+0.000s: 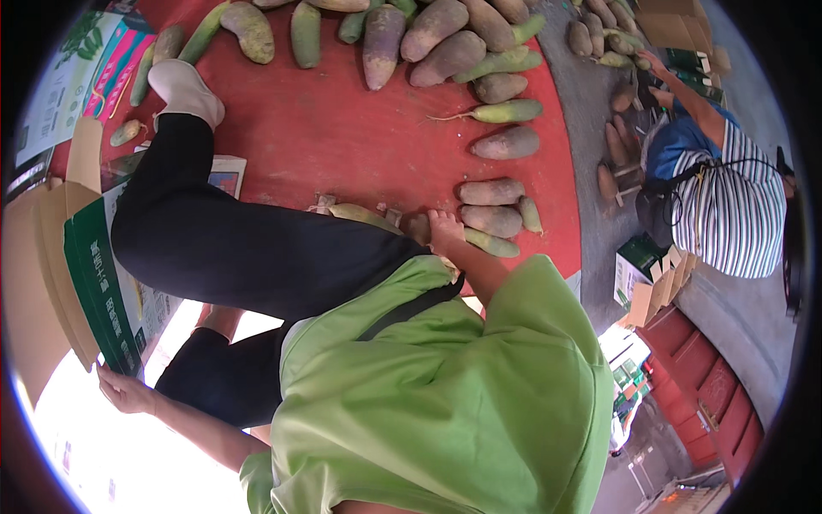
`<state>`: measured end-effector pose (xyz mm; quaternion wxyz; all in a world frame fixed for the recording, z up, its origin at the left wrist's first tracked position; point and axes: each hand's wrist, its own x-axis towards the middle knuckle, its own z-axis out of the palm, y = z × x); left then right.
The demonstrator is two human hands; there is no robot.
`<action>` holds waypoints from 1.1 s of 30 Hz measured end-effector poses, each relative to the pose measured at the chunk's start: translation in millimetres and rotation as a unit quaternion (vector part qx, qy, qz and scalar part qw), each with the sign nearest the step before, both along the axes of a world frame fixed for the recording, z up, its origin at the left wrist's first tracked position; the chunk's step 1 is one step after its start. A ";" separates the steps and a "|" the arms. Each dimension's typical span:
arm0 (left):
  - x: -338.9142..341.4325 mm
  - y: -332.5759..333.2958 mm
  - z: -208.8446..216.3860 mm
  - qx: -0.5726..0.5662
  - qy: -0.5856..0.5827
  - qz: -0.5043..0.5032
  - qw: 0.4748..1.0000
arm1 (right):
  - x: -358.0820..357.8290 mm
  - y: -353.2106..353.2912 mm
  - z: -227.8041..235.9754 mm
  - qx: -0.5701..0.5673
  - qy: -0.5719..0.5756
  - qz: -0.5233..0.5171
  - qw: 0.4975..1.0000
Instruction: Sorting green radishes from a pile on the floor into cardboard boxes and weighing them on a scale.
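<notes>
**Where a red mat [342, 137] spreads, you reach both ways**

To your left stands a green-and-brown box [98, 291]. Radishes [505, 143] lie side by side, likely so each shows. Your left hand [126, 391] meets the box's edge, perhaps steadying it; your right hand [445, 231] is at a dark radish [416, 227]. Neither grip's closure can be told.
</notes>
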<state>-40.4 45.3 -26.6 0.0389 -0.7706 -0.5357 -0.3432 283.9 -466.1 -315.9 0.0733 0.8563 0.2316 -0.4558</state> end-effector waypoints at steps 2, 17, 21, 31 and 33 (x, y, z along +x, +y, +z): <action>-1.5 0.1 -0.7 -0.002 0.001 -0.002 1.000 | 5.8 8.4 6.7 0.003 -0.002 -0.020 1.000; 9.8 -3.2 4.6 -0.018 0.003 0.044 0.999 | 88.1 -100.9 -4.9 0.157 -0.230 -0.499 0.821; 10.2 -4.7 10.7 -0.015 0.012 0.048 0.999 | 44.9 -175.0 -12.0 0.007 -0.336 -0.560 0.757; -6.8 -1.3 8.5 -0.063 0.019 0.053 0.996 | 62.6 -193.0 -53.8 0.076 0.016 -0.904 0.420; -9.9 -3.0 12.3 -0.087 0.009 0.071 0.994 | 68.5 -179.9 -52.1 0.011 -0.014 -0.930 0.367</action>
